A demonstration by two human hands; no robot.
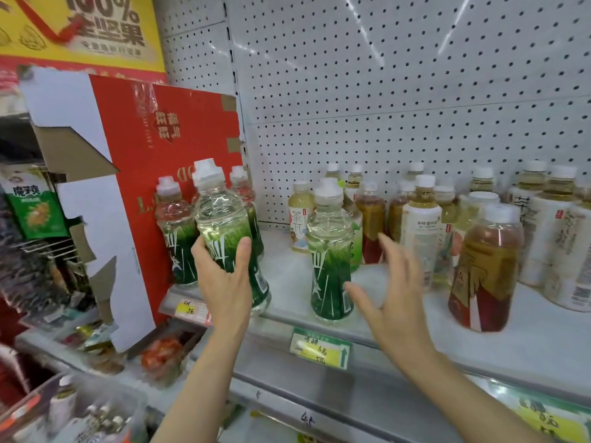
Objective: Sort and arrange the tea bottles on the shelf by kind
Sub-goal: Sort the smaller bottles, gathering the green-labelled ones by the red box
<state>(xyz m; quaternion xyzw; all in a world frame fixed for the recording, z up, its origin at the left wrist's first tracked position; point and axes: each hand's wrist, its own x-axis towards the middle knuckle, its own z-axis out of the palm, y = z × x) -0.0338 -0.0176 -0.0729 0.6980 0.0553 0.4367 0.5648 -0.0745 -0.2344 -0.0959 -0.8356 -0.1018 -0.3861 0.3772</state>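
Currently on the tea shelf

My left hand (224,279) grips a green-labelled bottle (228,231), tilted, at the front edge of the white shelf (527,334). My right hand (390,289) is spread, fingers apart, just beside a second green-labelled bottle (331,251) standing upright. Behind the held one: more green bottles (174,231) against a red carton (188,148). To the right: amber tea bottles (486,270) and white-labelled ones (420,225).

White metal shelf (527,340) carries green-label bottles (331,251) left, amber and pale tea bottles (483,266) right, red carton (179,174) at left end.
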